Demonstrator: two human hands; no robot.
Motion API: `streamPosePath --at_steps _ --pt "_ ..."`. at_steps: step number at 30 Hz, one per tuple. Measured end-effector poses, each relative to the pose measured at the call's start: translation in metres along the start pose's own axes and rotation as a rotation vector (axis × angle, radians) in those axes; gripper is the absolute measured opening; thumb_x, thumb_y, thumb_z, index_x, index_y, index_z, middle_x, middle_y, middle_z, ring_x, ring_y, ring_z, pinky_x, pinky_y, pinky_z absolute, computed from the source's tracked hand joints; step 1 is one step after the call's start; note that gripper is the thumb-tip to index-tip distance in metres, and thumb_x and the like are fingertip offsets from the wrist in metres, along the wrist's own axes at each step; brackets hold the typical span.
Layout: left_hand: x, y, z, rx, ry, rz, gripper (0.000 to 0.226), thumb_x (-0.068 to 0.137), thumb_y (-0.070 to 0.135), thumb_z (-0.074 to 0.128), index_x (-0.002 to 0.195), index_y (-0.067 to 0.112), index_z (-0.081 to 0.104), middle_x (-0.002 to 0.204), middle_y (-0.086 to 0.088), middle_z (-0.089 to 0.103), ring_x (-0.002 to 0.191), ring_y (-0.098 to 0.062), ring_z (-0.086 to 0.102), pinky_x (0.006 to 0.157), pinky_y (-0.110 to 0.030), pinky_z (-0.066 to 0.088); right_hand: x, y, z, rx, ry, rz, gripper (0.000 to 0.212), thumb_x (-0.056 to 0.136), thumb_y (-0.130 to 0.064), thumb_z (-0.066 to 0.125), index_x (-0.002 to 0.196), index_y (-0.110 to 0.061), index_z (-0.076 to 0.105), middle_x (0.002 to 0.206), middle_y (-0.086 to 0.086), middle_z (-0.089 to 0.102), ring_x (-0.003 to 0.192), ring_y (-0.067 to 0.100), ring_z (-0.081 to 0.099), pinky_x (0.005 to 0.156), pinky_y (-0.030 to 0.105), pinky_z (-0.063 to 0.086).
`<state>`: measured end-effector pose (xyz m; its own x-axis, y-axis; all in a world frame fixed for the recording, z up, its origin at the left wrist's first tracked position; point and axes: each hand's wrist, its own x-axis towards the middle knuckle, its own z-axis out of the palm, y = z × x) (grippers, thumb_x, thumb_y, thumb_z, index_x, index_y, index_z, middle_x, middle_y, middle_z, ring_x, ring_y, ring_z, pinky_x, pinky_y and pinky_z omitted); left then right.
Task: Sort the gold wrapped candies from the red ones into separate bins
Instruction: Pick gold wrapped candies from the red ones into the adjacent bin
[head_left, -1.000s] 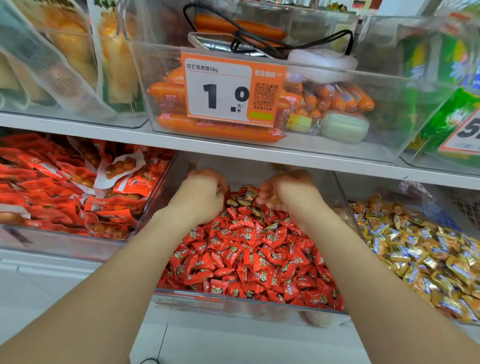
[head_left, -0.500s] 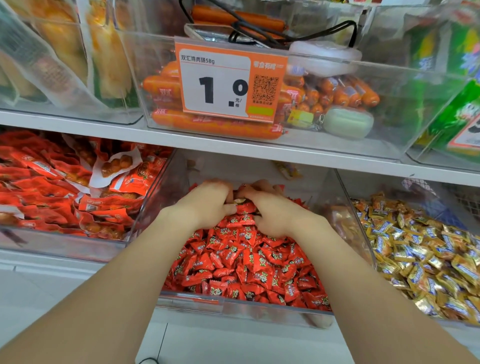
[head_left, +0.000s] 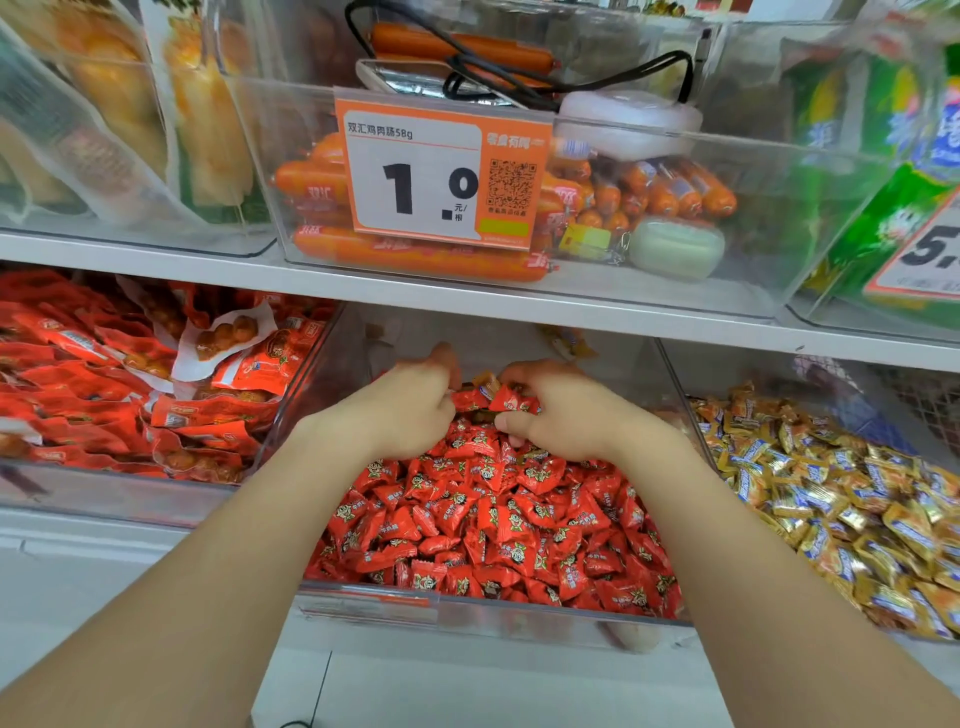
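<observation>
at the back of the red candy bin, left hand and right hand dig with curled fingers beside a stray gold candy, actual grip impossible to tell, so next: pinch it free and carry it to the gold bin just right of the red one.

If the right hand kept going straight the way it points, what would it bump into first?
Likely the red candies heaped just ahead of the right hand, then the left hand close beyond. Depth is unclear.

Red candies heaped centre, gold candies right
</observation>
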<state>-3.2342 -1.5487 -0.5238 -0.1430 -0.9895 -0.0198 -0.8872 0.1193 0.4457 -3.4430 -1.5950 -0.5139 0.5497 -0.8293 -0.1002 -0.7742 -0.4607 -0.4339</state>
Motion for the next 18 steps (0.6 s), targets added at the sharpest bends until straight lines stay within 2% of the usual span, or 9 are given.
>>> streamPosePath --at_steps 2,4,7,10,12,13,15,17,18 --pt "-0.001 0.000 0.000 0.021 -0.045 -0.047 0.013 0.102 0.019 0.043 0.111 0.019 0.052 0.097 -0.006 0.065 0.087 -0.026 0.064 0.080 -0.045 0.055 -0.008 -0.002 -0.006 -0.030 -0.015 0.031 0.036 0.086 -0.043 0.082 0.115 -0.026 0.069 0.107 -0.009 0.070 0.101 0.011 0.066 0.086 0.027 0.049" --pt "-0.002 0.002 -0.001 0.042 -0.064 -0.084 0.013 0.101 0.029 0.044 0.102 0.021 0.054 0.101 -0.006 0.066 0.093 -0.027 0.062 0.087 -0.045 0.054 -0.018 -0.004 -0.014 0.038 -0.086 0.066 0.032 0.078 -0.040 0.087 0.105 -0.030 0.074 0.101 -0.013 0.071 0.089 0.006 0.066 0.075 0.025 0.048" --pt "-0.004 0.006 -0.003 0.087 -0.044 -0.123 0.030 0.105 0.046 0.043 0.087 0.023 0.050 0.094 -0.005 0.063 0.088 -0.025 0.058 0.079 -0.038 0.048 -0.030 -0.010 -0.025 0.248 -0.154 0.094 0.024 0.080 -0.036 0.073 0.100 -0.026 0.079 0.084 -0.015 0.076 0.074 -0.001 0.065 0.070 0.020 0.049" --pt "-0.002 0.005 -0.002 0.114 0.077 -0.133 0.048 0.105 0.059 0.042 0.072 0.025 0.044 0.081 -0.003 0.056 0.082 -0.028 0.056 0.078 -0.040 0.051 -0.026 -0.007 -0.030 0.238 0.059 0.112 0.023 0.093 -0.034 0.061 0.104 -0.024 0.079 0.102 -0.009 0.074 0.095 0.010 0.066 0.079 0.019 0.050" --pt "0.000 0.004 -0.001 0.041 0.160 -0.070 0.052 0.104 0.060 0.044 0.068 0.023 0.051 0.071 0.000 0.057 0.074 -0.028 0.060 0.075 -0.040 0.053 -0.021 -0.001 -0.026 0.163 0.177 0.127 0.028 0.100 -0.014 0.052 0.115 -0.022 0.074 0.107 -0.006 0.067 0.098 0.017 0.062 0.068 0.013 0.044" --pt "0.001 0.005 -0.001 0.003 0.159 -0.022 0.051 0.105 0.057 0.046 0.070 0.023 0.060 0.070 0.002 0.061 0.072 -0.022 0.062 0.074 -0.037 0.051 -0.020 0.001 -0.023 0.144 0.165 0.135 0.035 0.099 -0.007 0.048 0.120 -0.022 0.071 0.107 -0.004 0.065 0.097 0.018 0.061 0.066 0.014 0.043" --pt "0.001 0.014 -0.003 -0.038 0.070 0.072 0.036 0.105 0.051 0.053 0.085 0.029 0.074 0.081 0.009 0.070 0.077 -0.010 0.064 0.074 -0.029 0.046 -0.017 0.005 -0.014 0.061 0.106 0.123 0.043 0.097 -0.003 0.045 0.127 -0.024 0.067 0.116 0.003 0.066 0.104 0.023 0.064 0.078 0.023 0.052" --pt "-0.001 0.022 -0.002 -0.031 -0.019 0.101 0.022 0.101 0.049 0.062 0.105 0.031 0.074 0.091 0.015 0.069 0.089 -0.009 0.063 0.077 -0.027 0.043 -0.014 0.007 -0.008 -0.046 0.096 0.085 0.039 0.100 -0.010 0.050 0.133 -0.024 0.065 0.130 0.007 0.063 0.117 0.026 0.063 0.093 0.028 0.051" --pt "-0.001 0.022 0.000 -0.002 -0.043 0.092 0.026 0.097 0.052 0.067 0.110 0.030 0.073 0.091 0.017 0.063 0.091 -0.010 0.061 0.078 -0.027 0.043 -0.012 0.007 -0.005 -0.073 0.100 0.069 0.038 0.101 -0.016 0.054 0.137 -0.024 0.063 0.135 0.008 0.060 0.122 0.026 0.061 0.096 0.029 0.049"
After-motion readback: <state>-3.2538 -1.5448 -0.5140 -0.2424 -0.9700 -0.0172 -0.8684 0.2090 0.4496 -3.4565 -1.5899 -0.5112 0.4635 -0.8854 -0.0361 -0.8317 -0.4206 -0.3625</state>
